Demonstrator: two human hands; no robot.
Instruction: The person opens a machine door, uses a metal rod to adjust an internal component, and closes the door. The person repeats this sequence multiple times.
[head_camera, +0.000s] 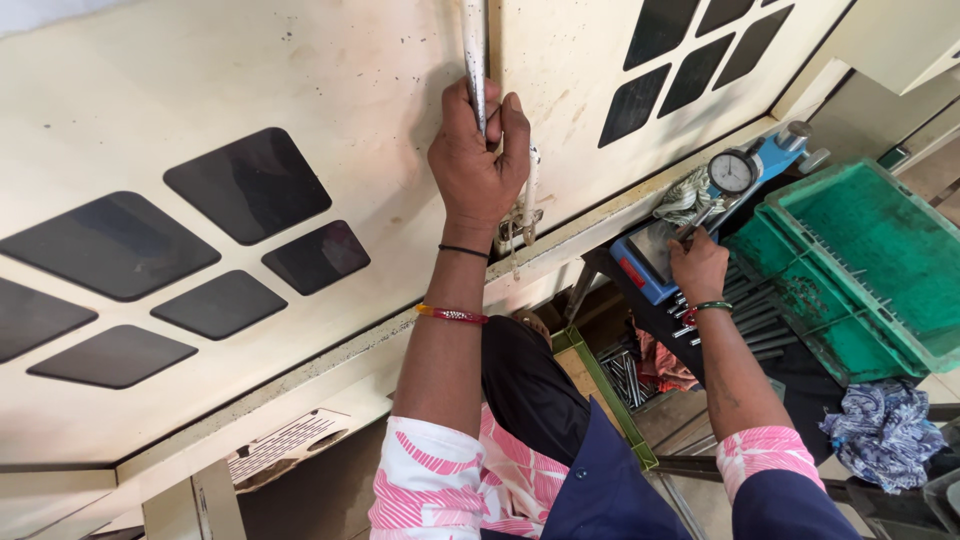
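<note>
A dark bench (800, 375) beside the machine carries a blue gauge stand (690, 225), a row of metal rods (745, 320), stacked green crates (860, 270) and a crumpled blue rag (885, 420).

At top centre of the frame, the left hand (478, 155) grips a vertical metal door handle (474, 50) on a cream machine door (300, 110). At right, the right hand (697, 265) rests on a blue dial gauge stand (690, 220), beside green plastic trays (870, 260).

A pale metal door handle (474, 50) stands upright (scuffed, gripped) beside a blue dial gauge stand (700, 215).
</note>
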